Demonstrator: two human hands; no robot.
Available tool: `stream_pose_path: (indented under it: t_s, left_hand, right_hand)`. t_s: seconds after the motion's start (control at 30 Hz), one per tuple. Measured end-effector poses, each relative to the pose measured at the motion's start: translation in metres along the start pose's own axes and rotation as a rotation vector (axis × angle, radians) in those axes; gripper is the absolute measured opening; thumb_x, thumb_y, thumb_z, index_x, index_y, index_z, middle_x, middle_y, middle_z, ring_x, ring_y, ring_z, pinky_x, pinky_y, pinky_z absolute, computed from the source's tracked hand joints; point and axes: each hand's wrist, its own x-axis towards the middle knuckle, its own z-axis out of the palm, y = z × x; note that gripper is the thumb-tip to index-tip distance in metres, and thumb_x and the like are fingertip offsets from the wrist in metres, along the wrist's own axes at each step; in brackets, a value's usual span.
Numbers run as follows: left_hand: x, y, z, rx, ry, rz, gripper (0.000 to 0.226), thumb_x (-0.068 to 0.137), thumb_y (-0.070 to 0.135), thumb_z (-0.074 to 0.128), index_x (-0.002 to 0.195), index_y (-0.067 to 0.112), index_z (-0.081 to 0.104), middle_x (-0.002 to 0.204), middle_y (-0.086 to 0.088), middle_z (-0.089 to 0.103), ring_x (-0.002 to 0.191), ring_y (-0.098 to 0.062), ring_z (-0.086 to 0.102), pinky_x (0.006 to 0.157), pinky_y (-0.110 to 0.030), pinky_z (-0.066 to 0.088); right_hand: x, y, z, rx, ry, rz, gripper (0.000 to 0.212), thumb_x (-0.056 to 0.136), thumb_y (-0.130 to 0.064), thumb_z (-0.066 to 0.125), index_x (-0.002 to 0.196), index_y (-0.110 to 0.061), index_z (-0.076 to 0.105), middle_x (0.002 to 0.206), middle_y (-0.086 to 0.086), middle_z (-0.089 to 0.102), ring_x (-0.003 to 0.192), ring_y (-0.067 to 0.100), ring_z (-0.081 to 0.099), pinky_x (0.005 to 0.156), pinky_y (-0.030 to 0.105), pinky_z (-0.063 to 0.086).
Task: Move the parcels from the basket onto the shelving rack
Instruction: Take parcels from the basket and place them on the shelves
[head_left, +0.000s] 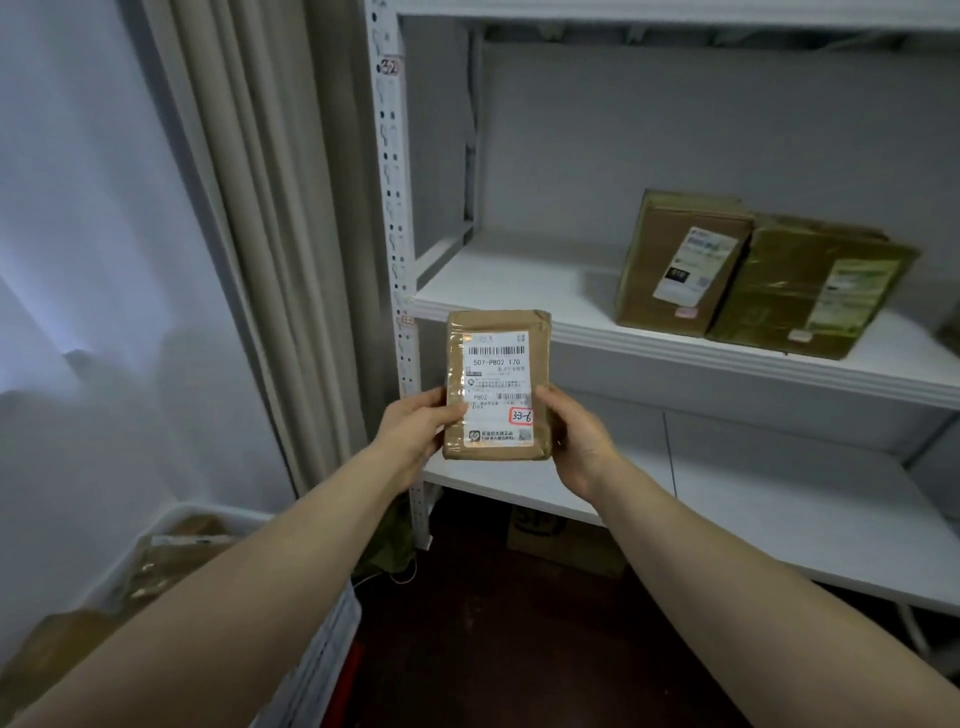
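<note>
A person holds a small brown parcel (496, 384) upright in front of the shelving rack (675, 353), level with the front edge of its middle shelf and not resting on it. The left hand (415, 426) grips the parcel's lower left edge and the right hand (576, 441) grips its lower right edge. The fingers (444, 411) of both hands are curled narrowly round the sides, thumbs on the front. A white shipping label (498, 387) faces the camera, with a red-edged sticker (521, 416) reading 33-6. Two larger cardboard boxes (680, 265) stand side by side, touching, further right on the middle shelf. The white basket (218, 512) sits at the lower left beside a curtain (270, 234), with more brown parcels inside.
</note>
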Motion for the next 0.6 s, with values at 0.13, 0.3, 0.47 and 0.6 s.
stream_pose_path:
  t_s: [0.13,0.3,0.47,0.6]
  left_hand:
    - [-0.011,-0.008,0.043,0.067,-0.043,0.001,0.024,0.088,-0.002,0.060,0.105,0.013,0.067,0.095,-0.001,0.073,0.087,-0.013,0.069,0.071,-0.023,0.055]
    - [-0.023,-0.015,0.081,0.086,-0.059,0.003,0.024,0.088,-0.003,0.060,0.106,0.012,0.068,0.096,-0.004,0.073,0.094,-0.017,0.068,0.078,-0.027,0.054]
    - [-0.029,-0.028,0.111,0.174,-0.082,-0.006,0.026,0.086,-0.005,0.060,0.106,0.010,0.069,0.095,-0.002,0.074,0.090,-0.013,0.068,0.075,-0.027,0.054]
    - [-0.033,-0.043,0.141,0.233,-0.121,-0.055,0.022,0.086,-0.005,0.059,0.092,0.013,0.070,0.088,-0.001,0.073,0.087,-0.013,0.067,0.073,-0.027,0.053]
  right_hand:
    - [-0.015,-0.009,-0.041,0.029,0.052,0.004,0.026,0.090,-0.026,0.062,0.113,-0.016,0.069,0.108,0.007,0.072,0.107,0.029,0.063,0.097,0.041,0.046]
    - [-0.028,-0.017,-0.078,0.078,0.054,0.003,0.012,0.090,-0.025,0.061,0.092,-0.019,0.070,0.088,0.000,0.074,0.081,0.018,0.060,0.073,0.029,0.041]
    - [-0.035,-0.020,-0.114,0.078,0.143,0.048,0.034,0.080,-0.023,0.074,0.109,-0.009,0.063,0.094,0.007,0.073,0.092,0.025,0.065,0.081,0.037,0.050]
    - [-0.039,-0.019,-0.156,-0.038,0.173,0.069,0.050,0.073,-0.017,0.078,0.116,-0.004,0.057,0.092,0.009,0.073,0.098,0.026,0.068,0.090,0.040,0.053]
